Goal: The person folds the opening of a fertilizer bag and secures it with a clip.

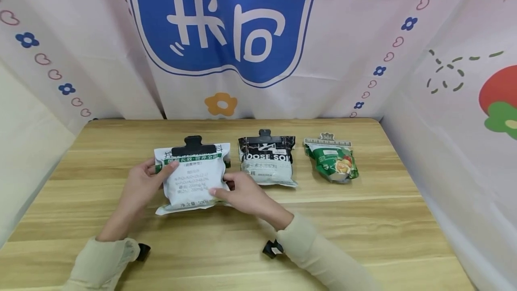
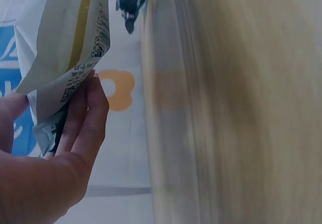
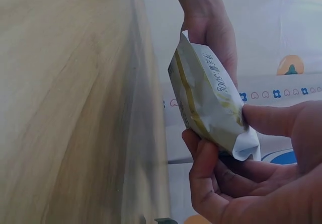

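Both hands hold a white fertilizer bag (image 1: 194,181) upright by its sides, its printed face toward me. A black clip (image 1: 194,146) grips the bag's top edge. My left hand (image 1: 141,183) pinches the left side, thumb on the front and fingers behind. On the lower right side, my right hand (image 1: 247,194) does the same. In the right wrist view the bag's bottom (image 3: 206,93) is off the tabletop, with the right thumb (image 3: 271,119) against its front. Most of the left fingers (image 2: 93,113) sit behind the bag in the left wrist view.
Right of the held bag lies a black-and-white "LOOSE SOIL" bag (image 1: 268,165) with a black clip (image 1: 265,136). Farther right is a green packet (image 1: 333,164) with a ruler-marked clip (image 1: 327,140). The wooden table (image 1: 363,237) meets a printed curtain (image 1: 323,89) at the back.
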A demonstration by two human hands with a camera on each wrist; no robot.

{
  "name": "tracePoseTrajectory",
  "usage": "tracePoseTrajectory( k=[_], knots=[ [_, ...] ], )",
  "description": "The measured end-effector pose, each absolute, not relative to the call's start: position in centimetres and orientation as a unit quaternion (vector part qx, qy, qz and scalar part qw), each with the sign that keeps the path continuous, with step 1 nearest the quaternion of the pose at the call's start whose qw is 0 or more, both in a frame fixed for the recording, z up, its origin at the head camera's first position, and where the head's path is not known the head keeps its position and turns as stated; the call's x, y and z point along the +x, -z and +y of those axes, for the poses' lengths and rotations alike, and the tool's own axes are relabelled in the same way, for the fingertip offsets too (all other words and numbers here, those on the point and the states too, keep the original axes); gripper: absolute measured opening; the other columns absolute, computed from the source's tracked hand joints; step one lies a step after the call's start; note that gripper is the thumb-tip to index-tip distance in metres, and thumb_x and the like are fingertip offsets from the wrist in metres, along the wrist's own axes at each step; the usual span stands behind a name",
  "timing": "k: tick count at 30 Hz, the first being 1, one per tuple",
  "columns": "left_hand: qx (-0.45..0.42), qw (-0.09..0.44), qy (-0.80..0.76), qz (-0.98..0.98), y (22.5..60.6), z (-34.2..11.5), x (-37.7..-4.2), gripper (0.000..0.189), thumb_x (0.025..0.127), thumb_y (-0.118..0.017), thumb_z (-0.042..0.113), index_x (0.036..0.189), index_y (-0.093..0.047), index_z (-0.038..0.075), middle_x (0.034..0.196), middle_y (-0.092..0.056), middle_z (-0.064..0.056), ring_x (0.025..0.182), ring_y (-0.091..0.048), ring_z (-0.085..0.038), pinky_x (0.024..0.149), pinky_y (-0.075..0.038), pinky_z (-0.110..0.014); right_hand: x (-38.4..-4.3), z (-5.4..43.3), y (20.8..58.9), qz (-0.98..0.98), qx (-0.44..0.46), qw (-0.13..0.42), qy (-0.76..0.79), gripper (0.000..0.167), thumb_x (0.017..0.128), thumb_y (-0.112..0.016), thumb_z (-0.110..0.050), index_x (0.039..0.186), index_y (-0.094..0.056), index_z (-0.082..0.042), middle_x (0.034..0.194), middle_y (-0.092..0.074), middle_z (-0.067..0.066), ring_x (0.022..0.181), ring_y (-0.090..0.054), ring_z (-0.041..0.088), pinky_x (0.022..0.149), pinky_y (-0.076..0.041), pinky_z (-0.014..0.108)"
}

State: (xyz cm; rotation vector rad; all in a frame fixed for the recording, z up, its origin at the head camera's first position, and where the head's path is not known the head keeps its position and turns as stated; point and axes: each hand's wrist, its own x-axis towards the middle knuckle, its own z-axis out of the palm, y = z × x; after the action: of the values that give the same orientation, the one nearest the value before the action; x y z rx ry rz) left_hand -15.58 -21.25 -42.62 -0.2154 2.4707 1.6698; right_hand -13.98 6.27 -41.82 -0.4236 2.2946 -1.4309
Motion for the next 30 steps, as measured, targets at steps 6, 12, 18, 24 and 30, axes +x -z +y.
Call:
tracePoseTrajectory(
  k=[6, 12, 18, 24, 30],
  knots=[
    [-0.081, 0.097, -0.537, 0.834, 43.0, -22.3, -16.7, 0.088, 0.097, -0.064, 0.062, 0.156, -0.043, 0.001, 0.1, -0.075, 0.02, 0.089, -0.073, 0.0, 0.08, -0.063, -0.02, -14.7, 5.0, 42.6, 0.811, -0.133, 0.203, 0.533, 0.028, 0.101, -0.071, -0.027, 0.08, -0.058, -0.013, 0.071, -0.051, -0.005, 0.064, -0.044, 0.01, 0.056, -0.039, 0.021],
    [-0.082, 0.097, -0.539, 0.833, 43.3, -23.4, -17.9, 0.087, 0.099, -0.063, 0.06, 0.155, -0.042, -0.003, 0.09, -0.072, 0.027, 0.086, -0.072, 0.002, 0.078, -0.063, -0.02, -15.6, 3.4, 43.1, 0.799, -0.105, 0.209, 0.553, 0.038, 0.101, -0.071, -0.024, 0.075, -0.045, -0.015, 0.069, -0.043, -0.005, 0.062, -0.04, 0.009, 0.055, -0.036, 0.021],
    [-0.082, 0.104, -0.532, 0.836, 43.9, -24.3, -19.2, 0.091, 0.1, -0.062, 0.06, 0.156, -0.039, -0.008, 0.087, -0.072, 0.024, 0.082, -0.072, 0.001, 0.074, -0.063, -0.021, -16.7, 2.0, 43.8, 0.814, -0.078, 0.197, 0.541, 0.035, 0.1, -0.073, -0.025, 0.077, -0.05, -0.013, 0.072, -0.048, -0.005, 0.066, -0.044, 0.009, 0.056, -0.038, 0.021],
    [-0.089, 0.123, -0.479, 0.864, 44.5, -24.6, -20.3, 0.101, 0.098, -0.058, 0.067, 0.16, -0.031, -0.008, 0.111, -0.073, -0.005, 0.083, -0.064, 0.0, 0.072, -0.058, -0.018, -17.4, 1.2, 44.6, 0.82, -0.045, 0.202, 0.534, 0.028, 0.099, -0.075, -0.028, 0.116, -0.073, -0.006, 0.099, -0.07, 0.003, 0.081, -0.056, 0.008, 0.066, -0.046, 0.021],
    [-0.102, 0.141, -0.463, 0.869, 44.8, -24.6, -21.4, 0.106, 0.097, -0.054, 0.073, 0.162, -0.027, -0.006, 0.147, -0.057, -0.028, 0.105, -0.063, -0.009, 0.075, -0.054, -0.011, -18.1, 1.0, 44.8, 0.824, -0.033, 0.21, 0.525, 0.03, 0.1, -0.073, -0.031, 0.116, -0.071, -0.005, 0.095, -0.062, 0.002, 0.076, -0.051, 0.012, 0.065, -0.042, 0.025]
  ],
)
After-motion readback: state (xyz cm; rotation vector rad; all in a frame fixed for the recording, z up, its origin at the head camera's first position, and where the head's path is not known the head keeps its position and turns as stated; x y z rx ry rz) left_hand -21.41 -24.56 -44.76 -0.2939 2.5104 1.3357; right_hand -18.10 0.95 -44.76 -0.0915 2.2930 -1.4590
